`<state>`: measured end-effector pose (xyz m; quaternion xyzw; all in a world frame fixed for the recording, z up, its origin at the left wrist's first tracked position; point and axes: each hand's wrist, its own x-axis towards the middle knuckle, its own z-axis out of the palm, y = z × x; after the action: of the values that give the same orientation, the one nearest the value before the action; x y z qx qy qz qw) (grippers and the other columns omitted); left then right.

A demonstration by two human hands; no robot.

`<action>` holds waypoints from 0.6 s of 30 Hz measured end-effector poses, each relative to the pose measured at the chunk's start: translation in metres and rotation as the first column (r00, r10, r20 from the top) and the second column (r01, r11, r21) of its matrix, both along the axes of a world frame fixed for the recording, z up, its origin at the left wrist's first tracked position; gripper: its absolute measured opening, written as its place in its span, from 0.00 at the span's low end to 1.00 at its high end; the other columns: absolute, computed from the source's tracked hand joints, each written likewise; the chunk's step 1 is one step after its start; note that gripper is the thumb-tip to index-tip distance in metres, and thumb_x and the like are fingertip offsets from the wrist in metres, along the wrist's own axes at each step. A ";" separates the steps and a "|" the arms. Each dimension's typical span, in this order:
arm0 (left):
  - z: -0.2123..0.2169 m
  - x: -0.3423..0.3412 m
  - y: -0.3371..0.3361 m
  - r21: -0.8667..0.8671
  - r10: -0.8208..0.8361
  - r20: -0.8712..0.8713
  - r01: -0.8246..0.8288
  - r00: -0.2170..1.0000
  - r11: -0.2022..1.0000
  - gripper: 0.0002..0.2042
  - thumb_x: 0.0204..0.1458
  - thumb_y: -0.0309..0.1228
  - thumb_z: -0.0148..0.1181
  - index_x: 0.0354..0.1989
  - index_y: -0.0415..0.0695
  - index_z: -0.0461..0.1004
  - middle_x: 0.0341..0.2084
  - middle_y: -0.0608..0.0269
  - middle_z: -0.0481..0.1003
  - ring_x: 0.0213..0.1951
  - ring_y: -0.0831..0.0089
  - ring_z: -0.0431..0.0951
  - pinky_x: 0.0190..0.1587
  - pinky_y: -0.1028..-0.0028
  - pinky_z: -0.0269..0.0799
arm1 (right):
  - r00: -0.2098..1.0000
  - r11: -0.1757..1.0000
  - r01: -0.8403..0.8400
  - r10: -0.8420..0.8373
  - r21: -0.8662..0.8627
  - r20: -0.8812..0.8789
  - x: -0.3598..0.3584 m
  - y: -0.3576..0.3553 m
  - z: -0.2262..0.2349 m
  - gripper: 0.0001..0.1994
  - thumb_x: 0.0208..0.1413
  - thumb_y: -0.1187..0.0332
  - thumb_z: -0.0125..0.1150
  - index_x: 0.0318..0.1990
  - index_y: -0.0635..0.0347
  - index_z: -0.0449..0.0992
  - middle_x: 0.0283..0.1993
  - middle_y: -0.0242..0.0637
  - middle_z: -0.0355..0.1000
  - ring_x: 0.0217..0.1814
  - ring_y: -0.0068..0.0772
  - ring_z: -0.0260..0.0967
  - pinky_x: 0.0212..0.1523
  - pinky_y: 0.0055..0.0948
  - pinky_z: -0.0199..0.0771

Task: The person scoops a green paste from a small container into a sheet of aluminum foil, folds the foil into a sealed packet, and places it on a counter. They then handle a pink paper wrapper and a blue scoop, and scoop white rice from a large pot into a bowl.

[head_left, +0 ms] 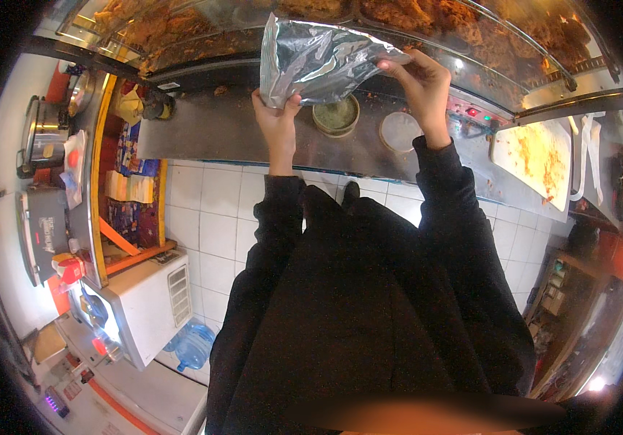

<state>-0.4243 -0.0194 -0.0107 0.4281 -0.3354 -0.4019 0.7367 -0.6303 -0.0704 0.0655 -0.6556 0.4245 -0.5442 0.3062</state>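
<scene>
Both my hands hold a shiny silver foil pouch (326, 61) above the metal counter (217, 130). At its left end, my left hand (276, 123) grips the lower edge between thumb and fingers. My right hand (424, 83) pinches the opposite corner. Below the pouch stands a round tub (336, 117) with greenish contents, partly covered by the pouch from this angle. To the right of the tub, a round whitish lid (400, 132) lies flat on the counter. What the pouch contains is hidden.
A glass display case (463, 36) with browned, fried-looking food runs along the far side. At right lies an orange-stained white cutting board (536, 159). Left are an orange-framed shelf (134, 181), a white appliance (155, 304) and a blue water bottle (192, 344) on the tiled floor.
</scene>
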 end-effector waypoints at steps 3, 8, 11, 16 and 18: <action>-0.004 0.003 0.000 -0.006 0.007 0.004 -0.007 1.000 1.000 0.26 0.39 0.25 0.64 0.44 0.39 0.53 0.37 0.60 0.63 0.39 0.73 0.68 0.35 0.77 0.70 | 0.996 0.999 -0.048 0.046 0.025 0.078 0.005 0.005 0.010 0.09 0.38 0.69 0.65 0.27 0.64 0.75 0.26 0.34 0.73 0.27 0.18 0.67 0.31 0.18 0.66; -0.010 0.001 0.000 -0.011 0.040 -0.071 -0.041 0.997 0.999 0.29 0.41 0.23 0.60 0.51 0.46 0.51 0.43 0.62 0.63 0.42 0.71 0.68 0.35 0.72 0.72 | 0.989 0.996 -0.094 0.094 -0.007 0.118 0.014 -0.001 -0.012 0.12 0.36 0.66 0.67 0.27 0.64 0.75 0.25 0.35 0.73 0.27 0.19 0.69 0.30 0.19 0.67; -0.008 0.000 0.002 0.026 0.042 -0.093 -0.040 0.995 0.999 0.29 0.42 0.22 0.59 0.52 0.48 0.51 0.44 0.62 0.62 0.42 0.71 0.68 0.35 0.71 0.73 | 0.995 0.997 -0.076 0.074 0.024 0.067 0.020 0.003 -0.022 0.11 0.37 0.64 0.66 0.27 0.62 0.76 0.23 0.36 0.73 0.24 0.19 0.69 0.26 0.20 0.67; -0.005 0.003 0.005 0.007 0.029 -0.085 -0.029 0.996 1.000 0.29 0.43 0.20 0.58 0.52 0.50 0.50 0.45 0.63 0.61 0.42 0.70 0.68 0.36 0.70 0.72 | 0.996 0.985 -0.090 0.084 0.150 0.043 0.026 0.005 -0.018 0.08 0.41 0.70 0.63 0.27 0.64 0.76 0.26 0.34 0.73 0.28 0.17 0.68 0.29 0.18 0.67; -0.004 0.001 0.005 -0.009 0.032 -0.087 -0.033 0.996 0.999 0.29 0.43 0.20 0.57 0.52 0.50 0.50 0.45 0.63 0.61 0.42 0.71 0.68 0.37 0.69 0.72 | 0.992 0.986 -0.117 0.111 0.121 0.051 0.026 0.002 -0.022 0.07 0.42 0.72 0.62 0.28 0.66 0.75 0.27 0.34 0.73 0.29 0.17 0.68 0.30 0.17 0.67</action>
<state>-0.4229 -0.0139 -0.0147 0.4116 -0.2981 -0.4063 0.7594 -0.6039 -0.0684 0.0438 -0.6464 0.4122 -0.5128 0.3863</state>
